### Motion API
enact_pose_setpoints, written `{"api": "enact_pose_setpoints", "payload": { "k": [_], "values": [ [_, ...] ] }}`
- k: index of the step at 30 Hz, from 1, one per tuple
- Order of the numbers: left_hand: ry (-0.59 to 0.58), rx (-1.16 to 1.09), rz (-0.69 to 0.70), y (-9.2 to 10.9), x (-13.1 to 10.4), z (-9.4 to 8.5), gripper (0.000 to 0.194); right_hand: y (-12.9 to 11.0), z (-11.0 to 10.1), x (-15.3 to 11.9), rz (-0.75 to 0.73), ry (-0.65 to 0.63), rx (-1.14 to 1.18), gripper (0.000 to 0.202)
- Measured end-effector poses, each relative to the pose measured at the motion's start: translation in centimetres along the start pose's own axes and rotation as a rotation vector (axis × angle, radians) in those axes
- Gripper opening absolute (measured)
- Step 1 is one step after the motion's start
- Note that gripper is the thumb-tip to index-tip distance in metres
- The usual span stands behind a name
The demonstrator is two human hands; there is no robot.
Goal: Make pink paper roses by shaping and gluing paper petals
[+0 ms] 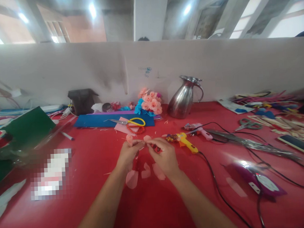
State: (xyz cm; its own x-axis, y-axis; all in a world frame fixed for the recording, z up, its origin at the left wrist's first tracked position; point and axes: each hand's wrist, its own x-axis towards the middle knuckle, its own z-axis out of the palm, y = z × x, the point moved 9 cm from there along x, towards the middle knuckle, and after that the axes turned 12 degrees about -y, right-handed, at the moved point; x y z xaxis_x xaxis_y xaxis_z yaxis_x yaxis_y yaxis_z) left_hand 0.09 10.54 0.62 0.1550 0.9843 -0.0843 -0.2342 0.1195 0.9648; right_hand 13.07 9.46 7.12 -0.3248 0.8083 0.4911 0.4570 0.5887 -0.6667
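Left hand (128,154) and right hand (166,157), fingertips together, pinch pink paper pieces (147,138) above a red table (95,197).
Loose petals (132,179) below appear unused; the flower bunch (152,104) beyond, near the jug (182,99), looks finished.

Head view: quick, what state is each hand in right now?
Left hand: closed, holding a small pink flower.
Right hand: closed, fingertips pinching what looks like a pink petal.

Forearms (101,198) converging forward | left grip (127,153) curled, pinching | right grip (166,157) pinching, just beside left
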Motion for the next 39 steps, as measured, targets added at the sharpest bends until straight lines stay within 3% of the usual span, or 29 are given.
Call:
{"api": "enact_pose_setpoints", "payload": {
  "k": [9,13,18,29,39],
  "values": [
    [0.037,0.005,0.015,0.5,-0.3,-0.1,0.019,0.7,0.1,0.0,0.111,-0.027,0.138,0.01],
    [0.017,-0.072,-0.002,0.4,-0.3,-0.1,0.019,3.4,0.3,-0.1,0.329,0.004,0.446,0.022],
    [0.054,-0.142,0.001,0.2,-0.1,-0.9,0.017,5.0,2.8,-0.3,0.489,-0.16,0.823,0.018],
    [0.072,-0.127,-0.021,0.1,-0.3,-1.0,0.016,5.0,2.4,-0.3,0.499,-0.13,0.82,0.012],
    [0.028,-0.142,0.029,0.6,-0.1,-0.6,0.018,4.9,1.5,-0.3,0.497,-0.027,0.788,0.011]
  ]
}}
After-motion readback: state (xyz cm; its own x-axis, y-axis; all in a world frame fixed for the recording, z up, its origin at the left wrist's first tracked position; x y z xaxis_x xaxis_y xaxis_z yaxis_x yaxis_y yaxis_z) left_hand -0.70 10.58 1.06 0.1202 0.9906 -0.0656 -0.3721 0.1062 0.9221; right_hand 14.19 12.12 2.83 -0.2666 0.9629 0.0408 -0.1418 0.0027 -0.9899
